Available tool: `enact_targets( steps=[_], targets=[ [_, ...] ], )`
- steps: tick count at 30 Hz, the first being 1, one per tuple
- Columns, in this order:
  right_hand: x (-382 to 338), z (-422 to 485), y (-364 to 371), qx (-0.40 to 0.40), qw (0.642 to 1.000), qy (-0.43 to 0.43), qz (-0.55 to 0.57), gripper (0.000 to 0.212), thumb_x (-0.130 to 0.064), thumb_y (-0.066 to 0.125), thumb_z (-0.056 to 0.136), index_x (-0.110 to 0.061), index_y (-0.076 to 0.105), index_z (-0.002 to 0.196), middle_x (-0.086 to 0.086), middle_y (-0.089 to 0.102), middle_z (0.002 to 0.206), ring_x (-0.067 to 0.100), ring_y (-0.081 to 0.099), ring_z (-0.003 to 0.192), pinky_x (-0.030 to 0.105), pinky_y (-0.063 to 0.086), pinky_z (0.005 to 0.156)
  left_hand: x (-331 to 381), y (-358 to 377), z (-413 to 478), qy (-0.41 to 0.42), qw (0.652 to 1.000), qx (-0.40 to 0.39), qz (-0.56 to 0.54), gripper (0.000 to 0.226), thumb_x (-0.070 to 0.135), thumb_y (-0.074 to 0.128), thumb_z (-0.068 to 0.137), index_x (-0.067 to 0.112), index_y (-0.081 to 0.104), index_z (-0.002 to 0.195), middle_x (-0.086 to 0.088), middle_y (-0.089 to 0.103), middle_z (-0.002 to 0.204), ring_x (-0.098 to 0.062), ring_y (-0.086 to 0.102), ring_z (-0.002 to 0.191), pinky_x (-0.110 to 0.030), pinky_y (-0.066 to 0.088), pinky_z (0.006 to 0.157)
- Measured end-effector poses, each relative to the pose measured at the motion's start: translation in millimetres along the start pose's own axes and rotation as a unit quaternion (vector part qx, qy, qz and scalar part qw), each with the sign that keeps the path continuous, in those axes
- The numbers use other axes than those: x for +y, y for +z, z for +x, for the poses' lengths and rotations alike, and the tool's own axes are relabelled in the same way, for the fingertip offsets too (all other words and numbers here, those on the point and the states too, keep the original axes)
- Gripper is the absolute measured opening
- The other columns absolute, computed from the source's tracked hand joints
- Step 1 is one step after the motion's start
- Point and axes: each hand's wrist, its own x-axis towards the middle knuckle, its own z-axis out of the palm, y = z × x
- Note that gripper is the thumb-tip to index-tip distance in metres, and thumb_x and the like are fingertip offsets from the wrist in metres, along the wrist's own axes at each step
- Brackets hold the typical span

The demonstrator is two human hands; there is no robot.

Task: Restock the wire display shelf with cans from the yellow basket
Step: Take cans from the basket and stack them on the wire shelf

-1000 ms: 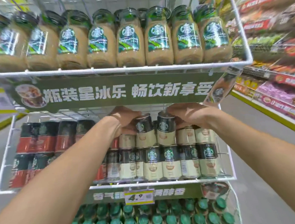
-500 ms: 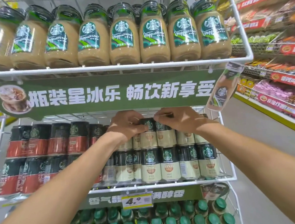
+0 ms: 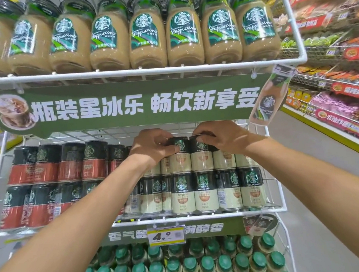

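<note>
On the middle tier of the white wire shelf (image 3: 202,216), cream-and-black coffee cans are stacked two high. My left hand (image 3: 151,146) grips the top of one upper-row can (image 3: 179,155). Beside it, my right hand (image 3: 223,135) grips the top of the neighbouring upper-row can (image 3: 201,155). Both cans stand upright on the lower row of cream cans (image 3: 206,191), touching each other. The yellow basket is out of sight.
Red-and-black cans (image 3: 49,182) fill the left of the same tier. Glass coffee bottles (image 3: 144,31) line the top tier above a green banner (image 3: 128,103). Green-capped bottles (image 3: 184,264) fill the bottom tier. An aisle and store shelves (image 3: 343,101) lie to the right.
Both hands have pushed their two cans back and down onto the upper row; the cans now stand level with their neighbours. The view has shifted closer to the shelf.
</note>
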Motion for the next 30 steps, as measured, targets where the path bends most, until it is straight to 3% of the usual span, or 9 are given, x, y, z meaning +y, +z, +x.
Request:
enact_targets(
  steps=[4,8,12,14,16,18,21,23,30],
  targets=[
    [-6,-6,1,0.012,0.999,0.01,-0.03,0.03,-0.032,0.052,0.107,-0.019,0.066,0.13,0.003,0.071,0.124,0.031,0.072,0.105,0.044,0.058,0.094,7,2,-5,-0.005,1.0,-0.003,0.025,0.048,0.026,0.089,0.079,0.021,0.072,0.124,0.003,0.075,0.119,-0.017,0.07,0.106,-0.028,0.053,0.102],
    [-19,-21,9,0.06,0.993,0.013,-0.102,0.04,-0.039,0.046,0.108,-0.021,0.055,0.143,0.001,0.058,0.148,0.026,0.054,0.136,0.037,0.043,0.113,10,7,-16,0.016,0.997,0.034,0.064,0.04,0.027,0.082,0.088,0.015,0.072,0.125,-0.003,0.075,0.12,-0.022,0.072,0.106,-0.035,0.055,0.103],
    [-35,-49,22,0.107,0.979,-0.019,-0.173,0.039,-0.044,0.038,0.108,-0.021,0.055,0.134,0.001,0.059,0.141,0.025,0.06,0.125,0.035,0.05,0.098,-1,3,-41,0.088,0.972,0.027,0.216,0.022,0.03,0.063,0.101,0.019,0.068,0.12,0.005,0.068,0.074,-0.003,0.066,0.055,-0.022,0.056,0.051],
    [-44,-63,31,0.089,0.977,0.004,-0.194,0.043,-0.045,0.038,0.106,-0.019,0.06,0.132,0.004,0.061,0.141,0.025,0.064,0.119,0.038,0.055,0.098,-5,-1,-60,0.138,0.933,0.032,0.331,0.019,0.032,0.057,0.101,0.018,0.068,0.109,0.008,0.054,0.058,-0.006,0.053,0.044,-0.025,0.05,0.046],
    [-53,-75,38,0.092,0.976,0.018,-0.198,0.044,-0.049,0.035,0.106,-0.018,0.065,0.099,0.006,0.069,0.111,0.023,0.069,0.086,0.035,0.054,0.064,-6,-6,-75,0.184,0.893,0.038,0.409,0.033,0.046,0.049,0.102,0.021,0.058,0.083,0.007,0.053,0.064,-0.017,0.057,0.058,-0.034,0.052,0.059],
    [-65,-93,44,0.119,0.97,0.025,-0.209,0.049,-0.057,0.032,0.105,-0.018,0.049,0.08,0.006,0.064,0.092,0.025,0.062,0.073,0.03,0.035,0.053,-5,-10,-96,0.19,0.87,0.003,0.454,0.041,0.058,0.04,0.102,0.023,0.047,0.083,0.006,0.054,0.078,-0.024,0.061,0.077,-0.037,0.046,0.064],
    [-78,-118,54,0.081,0.97,0.062,-0.219,0.057,-0.064,0.025,0.103,-0.02,0.054,0.125,0.017,0.06,0.124,0.038,0.055,0.113,0.046,0.045,0.083,-10,-8,-125,0.165,0.861,-0.062,0.478,0.06,0.067,0.028,0.101,0.019,0.056,0.125,-0.004,0.066,0.118,-0.031,0.063,0.115,-0.046,0.053,0.081],
    [-85,-136,63,0.031,0.971,0.099,-0.217,0.071,-0.069,0.016,0.1,-0.026,0.036,0.153,0.017,0.045,0.15,0.039,0.04,0.137,0.054,0.039,0.108,-15,-1,-148,0.146,0.863,-0.085,0.475,0.081,0.073,0.019,0.098,0.018,0.042,0.152,-0.009,0.057,0.148,-0.032,0.055,0.134,-0.052,0.052,0.1],
    [-97,-214,111,-0.058,0.969,0.151,-0.185,0.08,-0.075,0.012,0.098,-0.031,0.012,0.164,0.013,0.009,0.172,0.039,0.006,0.158,0.063,0.016,0.124,-46,36,-222,0.143,0.856,-0.16,0.471,0.084,0.072,0.018,0.098,0.015,0.031,0.159,-0.015,0.044,0.159,-0.033,0.041,0.146,-0.049,0.038,0.116]
  ],
)
